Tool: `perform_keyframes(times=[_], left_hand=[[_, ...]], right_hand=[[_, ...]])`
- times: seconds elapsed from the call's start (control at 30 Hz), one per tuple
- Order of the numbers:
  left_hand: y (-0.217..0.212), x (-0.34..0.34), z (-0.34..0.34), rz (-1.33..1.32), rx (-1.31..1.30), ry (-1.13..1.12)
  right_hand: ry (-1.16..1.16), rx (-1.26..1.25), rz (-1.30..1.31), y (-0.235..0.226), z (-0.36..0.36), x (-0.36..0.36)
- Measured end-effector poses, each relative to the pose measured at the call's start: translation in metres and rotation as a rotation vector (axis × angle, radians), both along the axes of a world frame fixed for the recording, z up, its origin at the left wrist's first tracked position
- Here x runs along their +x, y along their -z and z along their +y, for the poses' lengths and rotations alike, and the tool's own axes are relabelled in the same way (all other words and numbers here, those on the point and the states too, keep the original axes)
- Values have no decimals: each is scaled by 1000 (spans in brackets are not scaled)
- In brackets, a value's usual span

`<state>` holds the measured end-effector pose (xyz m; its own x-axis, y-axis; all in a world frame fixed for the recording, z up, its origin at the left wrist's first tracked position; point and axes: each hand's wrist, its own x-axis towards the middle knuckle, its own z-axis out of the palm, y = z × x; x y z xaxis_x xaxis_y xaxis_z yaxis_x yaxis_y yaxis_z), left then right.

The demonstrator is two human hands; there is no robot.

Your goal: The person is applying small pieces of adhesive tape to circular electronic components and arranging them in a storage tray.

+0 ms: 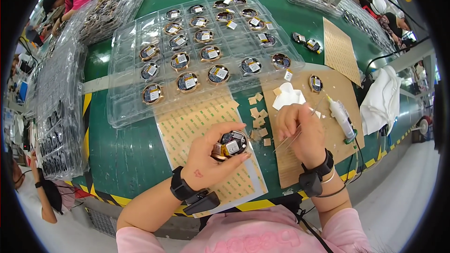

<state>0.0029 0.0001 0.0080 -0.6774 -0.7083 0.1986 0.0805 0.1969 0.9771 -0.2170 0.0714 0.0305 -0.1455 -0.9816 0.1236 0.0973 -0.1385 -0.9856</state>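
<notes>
My left hand [201, 159] is closed around a round watch module [233, 143] with a black circuit board and a small silver battery, held above a tan sheet of adhesive pads [187, 133]. To its right, my right hand [302, 129] has its fingers bent around thin metal tweezers [287, 142], whose tips point down and left, apart from the module. Small tan squares [258, 118] lie scattered between the hands. Beyond sits a clear compartment tray [125, 112] with several similar modules. A crumpled white paper [288, 96] rests just past my right hand.
A brown board [293, 173] bears a loose module [316, 83] and a white dispenser [342, 119] with a cable. Farther back lie two modules [305, 42] and another tan sheet [338, 51]. White cloth [382, 98] is at right, stacked trays [56, 126] at left. Other people work nearby.
</notes>
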Motion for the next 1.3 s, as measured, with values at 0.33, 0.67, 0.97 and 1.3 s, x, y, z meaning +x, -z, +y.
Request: perform_keyframes(times=[0.33,0.67,0.97,1.3], left_hand=[[1,-1,-5,280,689,199],[-5,-2,-5,467,842,206],[-8,-3,-4,416,834,144],[1,-2,-6,394,803,53]], right_hand=[[-70,204,311,-7,4,24],[-61,137,605,-20,0,37],[-11,49,627,-10,0,41],[-175,66,610,-10,-4,39]])
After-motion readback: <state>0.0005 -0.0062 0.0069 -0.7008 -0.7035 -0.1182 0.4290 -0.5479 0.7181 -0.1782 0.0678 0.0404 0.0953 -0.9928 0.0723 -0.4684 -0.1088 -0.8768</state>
